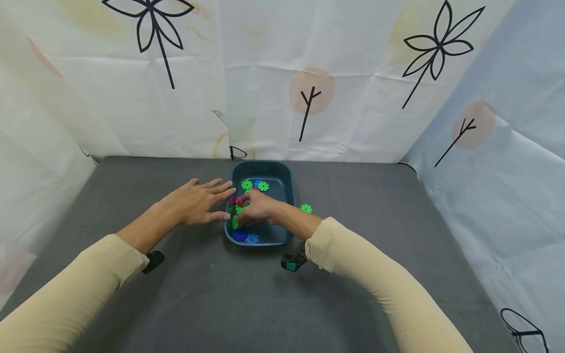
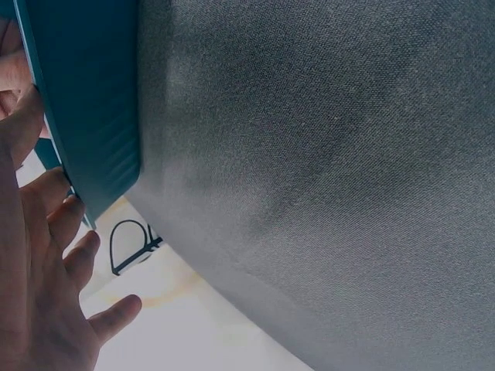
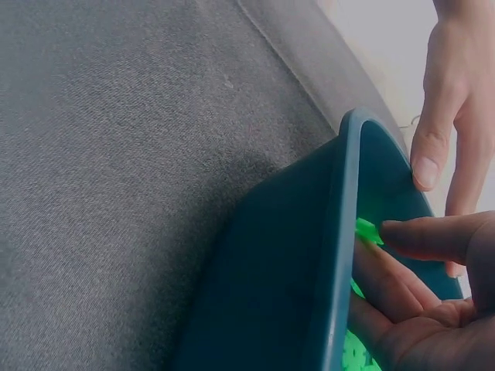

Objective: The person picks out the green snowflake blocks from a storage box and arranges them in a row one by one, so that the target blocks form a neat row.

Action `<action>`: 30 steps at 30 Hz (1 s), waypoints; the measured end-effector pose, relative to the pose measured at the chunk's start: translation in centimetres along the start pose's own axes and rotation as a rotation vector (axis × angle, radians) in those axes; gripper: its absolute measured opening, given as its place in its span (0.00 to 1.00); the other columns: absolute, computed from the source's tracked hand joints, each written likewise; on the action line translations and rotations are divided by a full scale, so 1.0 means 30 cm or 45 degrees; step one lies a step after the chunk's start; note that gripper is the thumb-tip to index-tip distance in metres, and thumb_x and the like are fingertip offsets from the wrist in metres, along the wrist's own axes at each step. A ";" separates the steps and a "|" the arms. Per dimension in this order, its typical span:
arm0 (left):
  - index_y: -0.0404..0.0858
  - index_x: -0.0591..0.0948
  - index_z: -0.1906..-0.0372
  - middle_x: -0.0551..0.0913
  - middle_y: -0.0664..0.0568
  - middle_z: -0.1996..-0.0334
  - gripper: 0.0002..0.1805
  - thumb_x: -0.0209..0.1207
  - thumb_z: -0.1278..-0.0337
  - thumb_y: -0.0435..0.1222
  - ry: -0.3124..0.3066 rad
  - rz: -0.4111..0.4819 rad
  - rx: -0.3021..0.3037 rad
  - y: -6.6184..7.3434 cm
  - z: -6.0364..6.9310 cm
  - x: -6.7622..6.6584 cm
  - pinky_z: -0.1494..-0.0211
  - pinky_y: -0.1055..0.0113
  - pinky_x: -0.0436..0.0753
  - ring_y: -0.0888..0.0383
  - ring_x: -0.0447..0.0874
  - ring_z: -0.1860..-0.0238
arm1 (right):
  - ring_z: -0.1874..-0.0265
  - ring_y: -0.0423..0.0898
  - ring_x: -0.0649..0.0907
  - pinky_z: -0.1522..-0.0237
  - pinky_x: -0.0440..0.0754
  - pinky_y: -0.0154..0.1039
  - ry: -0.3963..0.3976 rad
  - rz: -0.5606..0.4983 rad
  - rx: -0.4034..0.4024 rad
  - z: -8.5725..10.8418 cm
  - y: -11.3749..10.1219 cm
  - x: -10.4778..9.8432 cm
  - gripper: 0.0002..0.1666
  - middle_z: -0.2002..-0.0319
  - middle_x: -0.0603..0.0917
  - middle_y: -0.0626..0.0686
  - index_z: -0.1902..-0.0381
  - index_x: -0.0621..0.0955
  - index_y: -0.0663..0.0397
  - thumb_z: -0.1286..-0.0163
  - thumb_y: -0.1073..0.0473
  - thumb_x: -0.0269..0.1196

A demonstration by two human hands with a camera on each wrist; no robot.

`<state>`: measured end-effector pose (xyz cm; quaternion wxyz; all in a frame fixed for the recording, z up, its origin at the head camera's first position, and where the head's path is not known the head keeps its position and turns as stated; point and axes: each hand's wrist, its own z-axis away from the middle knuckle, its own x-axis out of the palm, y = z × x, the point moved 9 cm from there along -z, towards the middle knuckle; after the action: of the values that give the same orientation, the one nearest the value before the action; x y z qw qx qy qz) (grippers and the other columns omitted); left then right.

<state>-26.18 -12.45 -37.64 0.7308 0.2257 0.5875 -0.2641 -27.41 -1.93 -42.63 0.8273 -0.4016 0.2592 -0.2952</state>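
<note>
A dark teal plastic bin (image 1: pixel 284 235) sits on the grey table, holding green, blue and pink notched plastic discs. My right hand (image 1: pixel 258 208) reaches inside it. In the right wrist view, its thumb and a finger pinch a green notched disc (image 3: pixel 369 230). My left hand (image 1: pixel 194 202) lies at the bin's left side, fingers spread and extended, with fingertips on the rim (image 2: pixel 46 116). Two blue discs (image 1: pixel 252 239) lie at the bin's near end. Toward the far end are green discs (image 1: pixel 246 185). My right hand hides some of the discs.
One loose green disc (image 1: pixel 306 208) lies on the grey tabletop (image 1: pixel 362 215) just right of the bin. A white printed cloth (image 1: pixel 265 113) hangs behind the table, and more cloth hangs along both sides.
</note>
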 end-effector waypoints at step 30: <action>0.40 0.62 0.23 0.58 0.43 0.23 0.40 0.51 0.31 0.59 -0.007 0.003 -0.036 0.000 -0.007 -0.002 0.32 0.31 0.58 0.39 0.54 0.24 | 0.59 0.47 0.89 0.47 0.82 0.43 -0.170 0.287 -0.131 0.210 0.026 -0.068 0.28 0.63 0.89 0.56 0.33 0.71 0.64 0.30 0.68 0.62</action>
<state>-26.34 -12.30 -37.60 0.7359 0.2154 0.5888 -0.2556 -24.41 3.10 -39.46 0.8490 -0.4305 0.2617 -0.1592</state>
